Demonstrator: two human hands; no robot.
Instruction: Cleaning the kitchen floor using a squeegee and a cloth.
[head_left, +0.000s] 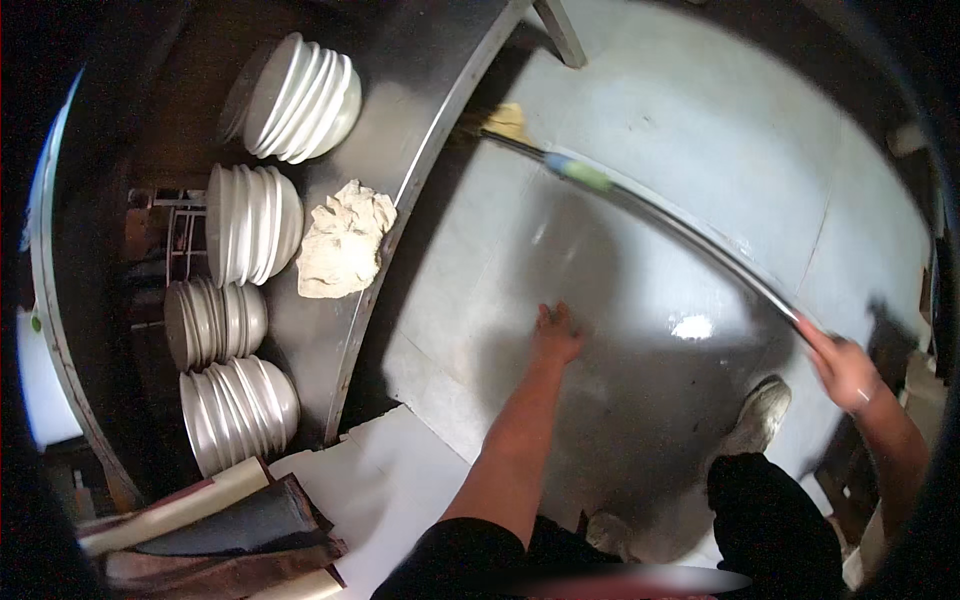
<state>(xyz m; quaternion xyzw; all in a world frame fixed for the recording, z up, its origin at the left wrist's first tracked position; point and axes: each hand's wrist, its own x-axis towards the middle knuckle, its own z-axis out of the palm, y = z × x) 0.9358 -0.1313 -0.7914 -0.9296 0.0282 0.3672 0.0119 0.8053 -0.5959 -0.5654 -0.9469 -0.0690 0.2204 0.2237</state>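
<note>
My right hand (847, 371) is closed around the end of a long metal pole (697, 232), blurred by motion. The pole has a blue and green sleeve (577, 171) and a dark lower end. It slants across the floor to a yellowish head (506, 122) beside the shelf edge; whether this is a mop or a broom I cannot tell, as part of it lies in shadow. My left hand (556, 334) hangs above the wet-looking tile floor with its fingers somewhat apart, holding nothing and away from the pole.
Stacked white bowls (259, 225) lie tipped on a metal shelf (382, 127) at left, with a crumpled cream cloth (345, 244) near its edge. A table leg (561, 34) stands at the top. Several dark and cream boards or folded sheets (232, 525) sit lower left. My shoe (761, 412) is on the floor.
</note>
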